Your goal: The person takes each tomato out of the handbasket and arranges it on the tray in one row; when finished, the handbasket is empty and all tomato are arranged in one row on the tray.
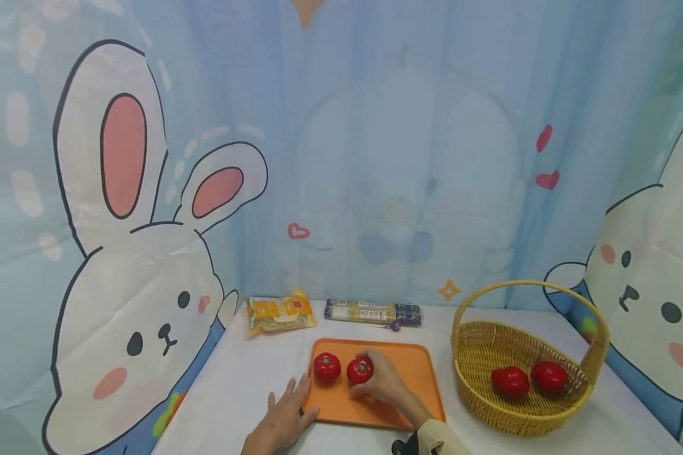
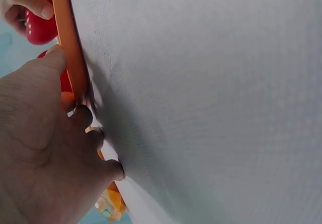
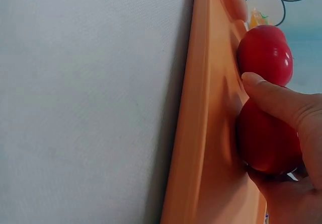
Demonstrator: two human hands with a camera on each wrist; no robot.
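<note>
An orange tray (image 1: 375, 414) lies on the white table, with two red tomatoes on its left half. My right hand (image 1: 380, 381) grips one tomato (image 1: 359, 371) between thumb and fingers, over the tray's middle. The other tomato (image 1: 327, 368) sits just left of it, near the tray's left edge. In the right wrist view the held tomato (image 3: 266, 138) is close beside the other tomato (image 3: 265, 55). My left hand (image 1: 281, 417) has its fingers spread at the tray's left edge. The left wrist view shows its thumb against the orange rim (image 2: 70, 38).
Right of the tray stands a yellow woven basket (image 1: 489, 414) with a tall handle; two red, tomato-like pieces (image 1: 510, 382) lie in it. Behind the tray are a yellow food packet (image 1: 281, 314) and a long dark blue packet (image 1: 372, 312). A rabbit-print curtain (image 1: 398, 158) closes the back.
</note>
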